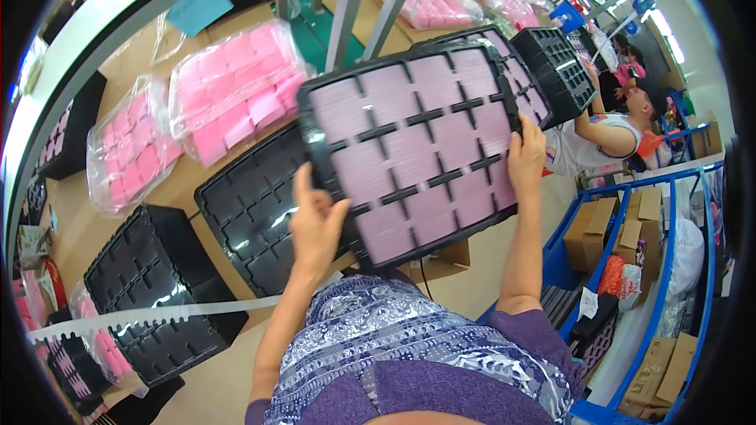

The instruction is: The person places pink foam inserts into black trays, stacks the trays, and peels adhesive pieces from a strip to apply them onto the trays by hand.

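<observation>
In front of me I hold up a black plastic tray (405, 194) divided into compartments, with a pale pink sheet in each. It is tilted, its face toward me. My right hand (526, 153) is closed round the tray's right edge. At the lower left edge, my left hand (313, 228) grips with the thumb toward the front and the index finger raised along the side. Its other fingers are partly hidden. Behind and left of it lies a black tray (256, 203) with no pink pads showing. Another tray with pink pads (516, 71) stands just behind the held one.
Bags of pink pads (236, 83) lie on the brown table (126, 236). A stack of black trays (157, 291) stands at left; grey metal posts (346, 12) rise beyond. A person in white (602, 138) works at right. A blue rack (654, 291) with cardboard boxes stands nearer.
</observation>
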Demonstrator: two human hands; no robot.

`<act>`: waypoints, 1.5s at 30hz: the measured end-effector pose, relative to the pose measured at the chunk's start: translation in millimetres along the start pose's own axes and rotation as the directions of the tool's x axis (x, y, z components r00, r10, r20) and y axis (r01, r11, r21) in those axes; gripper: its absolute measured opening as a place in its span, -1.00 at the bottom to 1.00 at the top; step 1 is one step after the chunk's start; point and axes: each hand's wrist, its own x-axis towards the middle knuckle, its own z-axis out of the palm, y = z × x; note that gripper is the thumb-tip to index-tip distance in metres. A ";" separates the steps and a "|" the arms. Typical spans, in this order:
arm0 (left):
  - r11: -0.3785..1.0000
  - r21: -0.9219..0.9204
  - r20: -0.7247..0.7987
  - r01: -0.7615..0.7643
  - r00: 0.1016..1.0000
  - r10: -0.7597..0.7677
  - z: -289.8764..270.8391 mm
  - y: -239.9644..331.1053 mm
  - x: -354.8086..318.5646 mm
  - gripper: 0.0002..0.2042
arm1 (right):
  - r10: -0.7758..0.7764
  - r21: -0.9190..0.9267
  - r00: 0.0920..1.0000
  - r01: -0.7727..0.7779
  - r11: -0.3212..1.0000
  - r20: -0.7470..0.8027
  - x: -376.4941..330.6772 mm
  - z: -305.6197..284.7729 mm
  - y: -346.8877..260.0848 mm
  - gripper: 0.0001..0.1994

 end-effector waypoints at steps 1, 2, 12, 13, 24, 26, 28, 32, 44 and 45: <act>0.999 0.013 0.079 -0.048 0.996 0.046 29.3 8.4 16.7 -0.27 | 0.000 -0.020 1.000 0.000 1.000 -0.003 14.7 5.9 38.7 -0.60; 0.991 -0.008 0.116 -0.131 0.985 0.131 59.8 7.0 33.0 -0.31 | 0.018 -0.038 1.000 -0.018 0.999 0.017 30.3 14.9 71.9 -0.60; 0.917 0.127 0.254 -0.378 0.906 0.339 222.3 45.9 113.8 -0.44 | 0.031 -0.201 0.996 -0.013 0.979 0.084 136.4 112.1 263.6 -0.65; 0.906 0.150 0.279 -0.395 0.896 0.345 229.2 50.7 119.3 -0.44 | 0.029 -0.197 0.996 -0.011 0.980 0.089 143.3 120.7 280.3 -0.65; 0.876 0.174 0.215 -0.451 0.885 0.413 239.0 49.1 112.2 -0.42 | 0.110 0.026 0.969 -0.118 0.993 0.220 156.7 142.1 281.9 -0.60; 0.877 0.179 0.208 -0.445 0.889 0.409 240.9 50.5 111.5 -0.42 | 0.124 0.021 0.961 -0.133 0.991 0.247 162.1 141.5 277.7 -0.60; 0.876 0.175 0.200 -0.449 0.888 0.415 246.9 52.0 111.3 -0.41 | 0.138 0.008 0.955 -0.145 0.989 0.263 170.5 143.1 282.7 -0.60; 0.883 0.166 0.218 -0.438 0.890 0.401 254.4 51.6 99.8 -0.40 | 0.113 0.062 0.954 -0.135 0.989 0.277 184.4 147.9 285.5 -0.59; 0.932 0.023 0.096 -0.363 0.928 0.359 228.5 28.8 90.5 -0.35 | -0.036 0.003 0.973 0.036 0.999 0.227 183.3 161.6 259.1 -0.60; 0.966 0.039 0.192 -0.257 0.950 0.246 203.8 39.3 76.8 -0.31 | -0.105 0.046 0.987 0.100 0.994 0.123 176.6 153.5 243.5 -0.61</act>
